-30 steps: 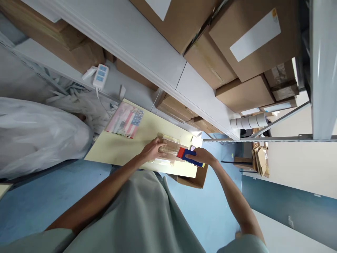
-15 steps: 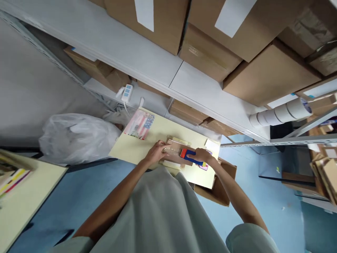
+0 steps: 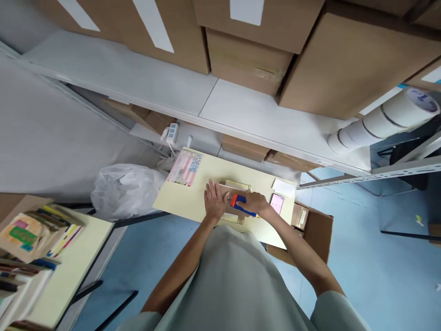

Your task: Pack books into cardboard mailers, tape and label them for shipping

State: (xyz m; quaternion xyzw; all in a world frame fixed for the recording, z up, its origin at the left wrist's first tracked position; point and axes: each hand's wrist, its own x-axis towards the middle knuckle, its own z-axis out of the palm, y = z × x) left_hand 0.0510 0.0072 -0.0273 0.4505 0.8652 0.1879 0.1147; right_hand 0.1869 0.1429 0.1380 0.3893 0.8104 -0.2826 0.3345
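Note:
My right hand (image 3: pixel 254 203) is closed round a blue and red tape dispenser (image 3: pixel 239 205), whose red end rests over a small flat cardboard package (image 3: pixel 230 191). My left hand (image 3: pixel 215 200) lies flat with its fingers stretched out, at the package's left end. Strips of clear tape and pale pieces show along the package's far and near sides. Beneath it all is a cream table (image 3: pixel 186 202). A phone (image 3: pixel 276 203) with a lit pink screen lies just right of my right hand.
A printed flag sheet (image 3: pixel 186 166) lies on the table's left. A shelf (image 3: pixel 248 110) with large cartons (image 3: pixel 330 59) and tape rolls (image 3: pixel 382 120) overhangs the far side. An open carton (image 3: pixel 319 232) stands right, a plastic bag (image 3: pixel 127 191) left. Books (image 3: pixel 31 234) fill another table.
My left hand has gone from gripping the package's left end with bent fingers to lying flat there. The tape dispenser has shifted slightly left along the package. My view has turned.

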